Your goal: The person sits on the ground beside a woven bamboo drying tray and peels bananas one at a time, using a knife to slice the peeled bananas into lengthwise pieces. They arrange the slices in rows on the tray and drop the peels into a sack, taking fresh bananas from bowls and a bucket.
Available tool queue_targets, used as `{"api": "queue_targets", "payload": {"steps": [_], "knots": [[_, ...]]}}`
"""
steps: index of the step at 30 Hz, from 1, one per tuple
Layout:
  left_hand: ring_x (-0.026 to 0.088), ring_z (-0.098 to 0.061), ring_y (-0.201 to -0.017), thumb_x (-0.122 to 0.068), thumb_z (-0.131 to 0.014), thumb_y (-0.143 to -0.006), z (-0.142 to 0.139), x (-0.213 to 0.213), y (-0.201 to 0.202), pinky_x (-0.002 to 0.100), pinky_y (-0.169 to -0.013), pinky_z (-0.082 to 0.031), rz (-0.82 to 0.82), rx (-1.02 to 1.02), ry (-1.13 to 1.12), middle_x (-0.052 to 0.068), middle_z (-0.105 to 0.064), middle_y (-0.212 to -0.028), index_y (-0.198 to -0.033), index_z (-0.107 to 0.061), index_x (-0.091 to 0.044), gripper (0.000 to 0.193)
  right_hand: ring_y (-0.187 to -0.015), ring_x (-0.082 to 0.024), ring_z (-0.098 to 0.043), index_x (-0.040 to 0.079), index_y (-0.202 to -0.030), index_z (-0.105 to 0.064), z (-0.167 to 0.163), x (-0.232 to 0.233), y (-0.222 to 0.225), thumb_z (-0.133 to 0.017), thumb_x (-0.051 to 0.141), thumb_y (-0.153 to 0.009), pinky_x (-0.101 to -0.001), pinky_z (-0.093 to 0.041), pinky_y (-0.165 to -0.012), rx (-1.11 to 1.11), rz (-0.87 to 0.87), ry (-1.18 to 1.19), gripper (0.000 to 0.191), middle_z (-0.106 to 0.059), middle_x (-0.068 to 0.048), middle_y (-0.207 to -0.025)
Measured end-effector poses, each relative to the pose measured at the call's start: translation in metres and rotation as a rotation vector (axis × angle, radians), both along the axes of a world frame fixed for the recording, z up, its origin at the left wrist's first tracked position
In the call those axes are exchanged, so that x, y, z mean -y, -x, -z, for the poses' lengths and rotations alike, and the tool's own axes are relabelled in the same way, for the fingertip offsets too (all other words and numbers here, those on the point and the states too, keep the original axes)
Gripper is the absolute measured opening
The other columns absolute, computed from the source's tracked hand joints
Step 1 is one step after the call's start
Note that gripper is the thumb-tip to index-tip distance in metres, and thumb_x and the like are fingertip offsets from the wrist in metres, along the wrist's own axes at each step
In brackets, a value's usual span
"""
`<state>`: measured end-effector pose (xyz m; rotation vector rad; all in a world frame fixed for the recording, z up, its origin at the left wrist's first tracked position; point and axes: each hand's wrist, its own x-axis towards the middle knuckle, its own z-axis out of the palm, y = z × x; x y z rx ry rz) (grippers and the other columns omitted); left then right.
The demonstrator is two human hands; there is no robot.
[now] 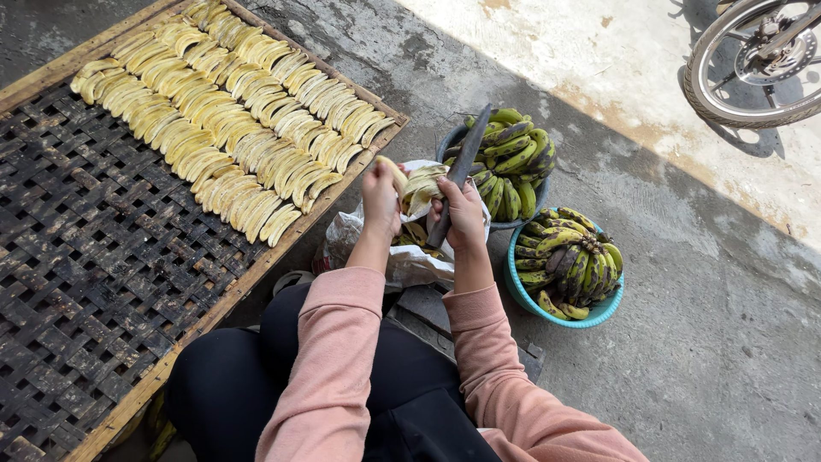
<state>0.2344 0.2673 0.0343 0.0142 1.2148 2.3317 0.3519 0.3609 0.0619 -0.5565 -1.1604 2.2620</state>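
Far left: a dark woven lattice drying rack in a pale wooden frame [103, 282] lies on the grey concrete floor [701, 342]; rows of pale yellow peeled banana slices [231, 120] cover its upper part. Centre: the left hand [381, 198] is closed around a peeled pale banana [395, 174], held above a crumpled white plastic bag [402, 261]. Just beside it, hands a little apart, the right hand [463, 214] is clamped on the handle of a long dark-bladed knife [460, 171], blade pointing up and away. Pink sleeves [333, 368] cover both forearms. Right: two teal round plastic basins [599, 312] hold bunches of green-yellow speckled unpeeled bananas [569, 257]. Top right: a motorbike wheel [753, 60].
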Motion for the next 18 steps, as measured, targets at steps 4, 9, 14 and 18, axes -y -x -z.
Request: {"api": "queue_targets", "payload": {"steps": [4, 9, 14, 18], "knots": [[0.019, -0.067, -0.093, -0.025, -0.035, -0.107, 0.008, 0.017, 0.022, 0.043, -0.086, -0.066, -0.273, 0.515, -0.272, 0.012, -0.060, -0.105, -0.113, -0.052, -0.001, 0.030, -0.054, -0.012, -0.055, 0.003, -0.096, -0.059, 0.005, -0.010, -0.014, -0.066, 0.010, -0.099, -0.0280, -0.044, -0.044, -0.021, 0.104, 0.028, 0.011, -0.060, -0.004, -0.073], [0.018, -0.065, -0.087, -0.007, -0.058, -0.095, 0.001, 0.025, 0.028, 0.035, -0.081, -0.062, 0.160, 0.309, -0.135, 0.010, -0.061, -0.104, -0.136, -0.048, -0.008, 0.042, -0.043, -0.010, -0.048, 0.001, -0.101, -0.065, 0.020, -0.023, -0.031, -0.068, 0.019, -0.100, -0.0257, -0.038, -0.039, 0.368, 0.068, -0.467, 0.018, -0.055, -0.001, -0.061], [0.015, -0.072, -0.095, 0.002, -0.080, -0.080, -0.020, 0.027, 0.015, 0.028, -0.084, -0.063, 0.524, -0.184, 0.228, 0.011, -0.074, -0.118, -0.145, -0.060, 0.000, 0.068, -0.044, -0.007, -0.047, 0.001, -0.103, -0.068, 0.026, -0.015, -0.032, -0.067, 0.025, -0.102, -0.0244, -0.037, -0.039, 0.469, 0.033, -0.534, 0.024, -0.053, -0.003, -0.064], [0.017, -0.074, -0.101, -0.001, -0.086, -0.079, -0.037, 0.031, 0.008, 0.027, -0.088, -0.063, 0.429, -0.355, 0.372, 0.014, -0.075, -0.116, -0.136, -0.058, -0.004, 0.063, -0.053, -0.005, -0.053, 0.000, -0.107, -0.065, 0.012, -0.002, -0.031, -0.064, 0.024, -0.102, -0.0227, -0.043, -0.043, 0.127, -0.061, -0.165, 0.025, -0.072, -0.007, -0.091]]}}
